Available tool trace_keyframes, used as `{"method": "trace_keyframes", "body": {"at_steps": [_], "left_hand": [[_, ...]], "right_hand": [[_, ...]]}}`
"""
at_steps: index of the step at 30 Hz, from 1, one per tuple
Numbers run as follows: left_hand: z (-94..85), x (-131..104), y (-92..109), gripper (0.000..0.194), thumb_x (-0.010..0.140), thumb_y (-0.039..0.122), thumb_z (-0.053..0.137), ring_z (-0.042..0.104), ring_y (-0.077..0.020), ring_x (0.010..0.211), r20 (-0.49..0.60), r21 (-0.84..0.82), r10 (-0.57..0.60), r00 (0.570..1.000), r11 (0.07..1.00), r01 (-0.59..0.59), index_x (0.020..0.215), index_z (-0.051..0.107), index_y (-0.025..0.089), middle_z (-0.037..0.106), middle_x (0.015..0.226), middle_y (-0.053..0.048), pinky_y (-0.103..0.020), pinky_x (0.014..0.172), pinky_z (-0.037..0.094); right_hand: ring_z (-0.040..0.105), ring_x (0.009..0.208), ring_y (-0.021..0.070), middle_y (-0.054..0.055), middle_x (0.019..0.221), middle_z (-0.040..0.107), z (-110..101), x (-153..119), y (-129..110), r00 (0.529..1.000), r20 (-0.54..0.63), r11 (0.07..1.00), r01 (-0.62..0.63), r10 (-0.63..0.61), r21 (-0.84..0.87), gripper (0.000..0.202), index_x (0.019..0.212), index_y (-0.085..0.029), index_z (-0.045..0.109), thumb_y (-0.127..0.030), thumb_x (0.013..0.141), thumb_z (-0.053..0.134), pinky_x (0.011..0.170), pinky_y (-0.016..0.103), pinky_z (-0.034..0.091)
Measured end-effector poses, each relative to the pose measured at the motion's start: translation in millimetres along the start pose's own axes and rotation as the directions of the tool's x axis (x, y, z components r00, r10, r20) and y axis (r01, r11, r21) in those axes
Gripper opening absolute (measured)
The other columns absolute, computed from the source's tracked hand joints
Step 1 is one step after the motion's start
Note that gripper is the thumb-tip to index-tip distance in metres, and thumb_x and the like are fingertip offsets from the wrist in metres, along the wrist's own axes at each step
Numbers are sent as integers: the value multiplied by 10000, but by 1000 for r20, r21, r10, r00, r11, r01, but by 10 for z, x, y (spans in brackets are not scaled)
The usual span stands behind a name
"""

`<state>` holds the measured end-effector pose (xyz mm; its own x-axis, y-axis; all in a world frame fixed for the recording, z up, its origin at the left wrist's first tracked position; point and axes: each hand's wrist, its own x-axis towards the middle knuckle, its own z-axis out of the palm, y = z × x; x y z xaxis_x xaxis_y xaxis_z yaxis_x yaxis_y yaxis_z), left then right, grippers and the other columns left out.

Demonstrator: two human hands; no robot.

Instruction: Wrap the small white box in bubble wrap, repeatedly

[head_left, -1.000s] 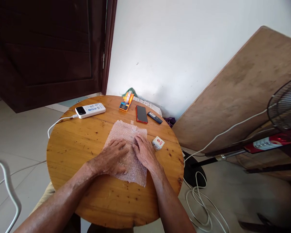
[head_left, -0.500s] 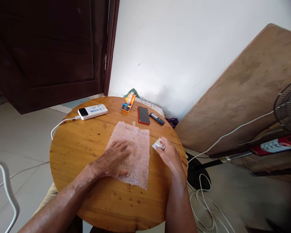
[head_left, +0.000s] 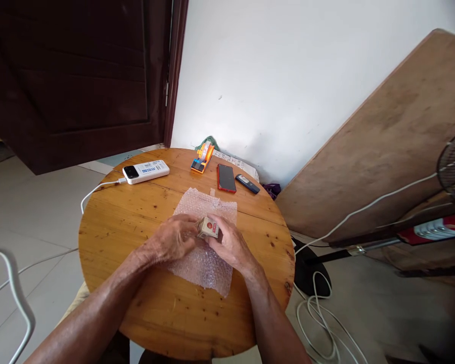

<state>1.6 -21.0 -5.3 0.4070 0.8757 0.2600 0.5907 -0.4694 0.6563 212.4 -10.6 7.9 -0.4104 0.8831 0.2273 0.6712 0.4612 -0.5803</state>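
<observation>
A small pale box with a red mark is over the middle of a sheet of bubble wrap on the round wooden table. My right hand grips the box from its right side, thumb in front and fingers behind. On the box's left is my left hand, its fingers curved and apart, with the fingertips close to the box's left edge. Whether they touch it cannot be made out. Part of the bubble wrap is hidden under both hands.
Along the table's back lie a white power bank with a cable, an orange tape dispenser, a red-edged phone and a small dark device. A fan stands right of the table.
My right hand has brought the box left, from beside the bubble wrap to over it. My left hand, flat on the wrap before, has curled its fingers beside the box.
</observation>
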Motion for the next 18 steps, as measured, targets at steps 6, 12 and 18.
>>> {"method": "trace_keyframes", "body": {"at_steps": [6, 12, 18], "left_hand": [[-50, 70, -124, 193, 726, 115, 529, 676, -201, 901, -179, 17, -236, 955, 970, 243, 776, 694, 201, 734, 904, -40, -334, 877, 534], [29, 73, -119, 231, 760, 110, 548, 645, -230, 1022, -100, 105, -189, 977, 974, 199, 895, 710, 203, 725, 1016, -59, -386, 964, 501], [43, 58, -108, 211, 777, 99, 547, 629, -247, 1020, -61, 189, -97, 993, 976, 107, 861, 713, 198, 707, 999, -77, -402, 946, 487]], "right_hand": [[584, 1188, 262, 105, 1325, 609, -25, -14, 45, 998, 61, 1000, -18, 18, 7, 638, 1383, -203, 474, -173, 770, 651, 1026, 419, 450], [597, 1184, 281, 117, 1337, 610, -39, -24, 90, 993, 93, 997, -73, 74, -14, 642, 1397, -203, 465, -167, 773, 614, 1016, 440, 455], [643, 1062, 255, 75, 1194, 684, -48, -17, 71, 995, 83, 999, -51, 51, -7, 535, 1308, -220, 545, -200, 781, 632, 935, 382, 484]]}}
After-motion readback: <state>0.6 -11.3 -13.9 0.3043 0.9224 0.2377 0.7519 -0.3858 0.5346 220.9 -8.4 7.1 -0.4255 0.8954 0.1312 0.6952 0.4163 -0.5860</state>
